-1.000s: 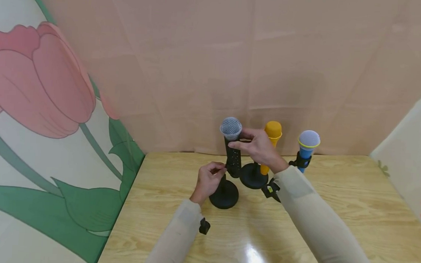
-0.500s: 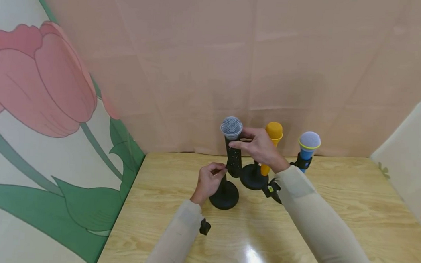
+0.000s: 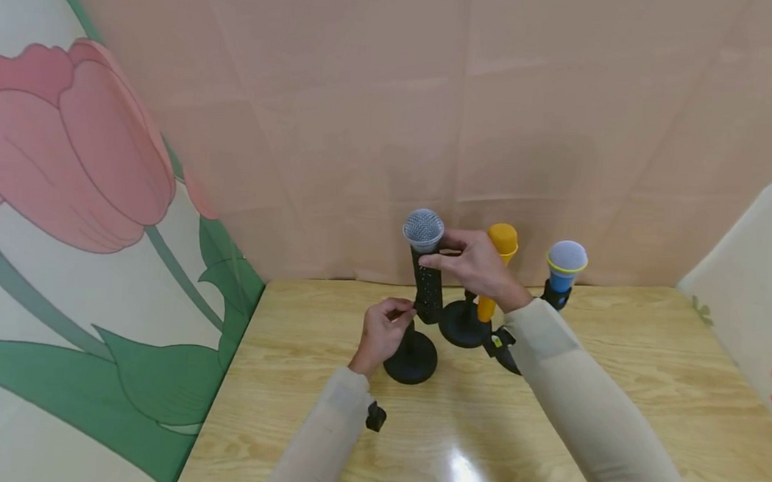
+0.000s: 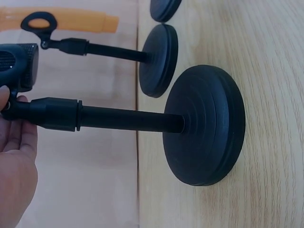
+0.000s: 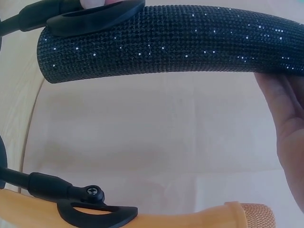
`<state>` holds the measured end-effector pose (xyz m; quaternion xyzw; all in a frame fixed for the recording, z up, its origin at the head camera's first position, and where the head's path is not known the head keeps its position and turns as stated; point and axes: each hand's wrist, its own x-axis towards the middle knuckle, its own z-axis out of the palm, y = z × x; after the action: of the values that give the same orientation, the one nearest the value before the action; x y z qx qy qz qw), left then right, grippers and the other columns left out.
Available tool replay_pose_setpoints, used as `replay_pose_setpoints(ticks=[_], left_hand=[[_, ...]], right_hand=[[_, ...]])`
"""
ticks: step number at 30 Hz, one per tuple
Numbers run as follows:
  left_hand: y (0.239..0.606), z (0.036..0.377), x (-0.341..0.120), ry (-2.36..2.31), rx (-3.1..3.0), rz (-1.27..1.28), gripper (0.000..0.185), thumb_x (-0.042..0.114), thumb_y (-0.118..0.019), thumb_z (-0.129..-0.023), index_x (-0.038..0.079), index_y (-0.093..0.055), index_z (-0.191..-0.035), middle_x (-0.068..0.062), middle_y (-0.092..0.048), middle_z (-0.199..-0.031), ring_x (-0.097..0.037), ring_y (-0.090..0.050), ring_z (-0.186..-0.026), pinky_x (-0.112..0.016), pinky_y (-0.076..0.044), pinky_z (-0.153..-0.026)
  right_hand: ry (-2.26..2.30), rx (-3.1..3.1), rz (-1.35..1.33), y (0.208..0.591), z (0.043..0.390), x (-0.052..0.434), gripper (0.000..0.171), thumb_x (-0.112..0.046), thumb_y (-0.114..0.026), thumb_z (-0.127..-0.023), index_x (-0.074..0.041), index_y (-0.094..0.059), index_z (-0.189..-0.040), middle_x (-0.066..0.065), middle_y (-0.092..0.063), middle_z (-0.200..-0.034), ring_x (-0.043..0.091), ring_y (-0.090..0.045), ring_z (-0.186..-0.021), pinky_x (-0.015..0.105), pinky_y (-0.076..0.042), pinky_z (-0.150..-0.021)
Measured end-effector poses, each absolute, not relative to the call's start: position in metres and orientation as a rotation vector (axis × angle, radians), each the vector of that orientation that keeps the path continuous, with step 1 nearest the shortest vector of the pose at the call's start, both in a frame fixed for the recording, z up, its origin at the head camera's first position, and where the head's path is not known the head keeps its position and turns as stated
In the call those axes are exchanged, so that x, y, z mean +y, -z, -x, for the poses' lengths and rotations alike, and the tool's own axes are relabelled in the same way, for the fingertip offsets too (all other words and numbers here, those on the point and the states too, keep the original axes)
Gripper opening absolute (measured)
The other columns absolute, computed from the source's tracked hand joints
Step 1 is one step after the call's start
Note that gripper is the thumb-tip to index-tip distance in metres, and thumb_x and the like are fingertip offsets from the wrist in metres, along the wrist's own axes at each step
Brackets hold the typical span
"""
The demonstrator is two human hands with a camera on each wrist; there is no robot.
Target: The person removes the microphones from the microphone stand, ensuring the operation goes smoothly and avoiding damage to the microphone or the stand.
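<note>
A black, glittering microphone with a silver mesh head stands nearly upright, leaning slightly. My right hand grips it just below the head, thumb in front. Its lower end passes through the ring clip of a black desk microphone stand and sticks out a little below. At the top joint of that stand, my left hand pinches beside the clip; in the left wrist view its fingers lie behind the joint. The stand's round base rests on the table.
To the right, an orange microphone sits in a second stand with a round base. Farther right is a blue microphone with a pale head, its stand partly hidden by the right sleeve. A cloth-covered wall rises behind the wooden table.
The black microphone and my right hand have shifted very slightly upward. My left hand stays at the stand's top joint, and the stand bases have not moved.
</note>
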<state>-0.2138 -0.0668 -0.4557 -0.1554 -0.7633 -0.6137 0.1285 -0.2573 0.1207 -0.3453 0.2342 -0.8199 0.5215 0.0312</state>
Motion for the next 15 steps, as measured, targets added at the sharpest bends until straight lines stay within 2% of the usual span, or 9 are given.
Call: replay_pose_setpoints(ticks=[15], left_hand=[[0.4574,0.2148,-0.0676,1.773,-2.215,0.468,0.006,-0.010,-0.067,-0.090,-0.013,-0.071,-0.093,-0.024,-0.071,-0.098,-0.037,-0.069,-0.094,-0.041,-0.058,-0.085]], right_hand=[[-1.588,-2.525,-0.753,0.3396,0.2571,0.1205,0.045,-0.021,-0.079,-0.089,-0.003,-0.067,-0.128,0.013,-0.068,-0.125,0.031,-0.066,-0.112,0.046,-0.054,-0.092]])
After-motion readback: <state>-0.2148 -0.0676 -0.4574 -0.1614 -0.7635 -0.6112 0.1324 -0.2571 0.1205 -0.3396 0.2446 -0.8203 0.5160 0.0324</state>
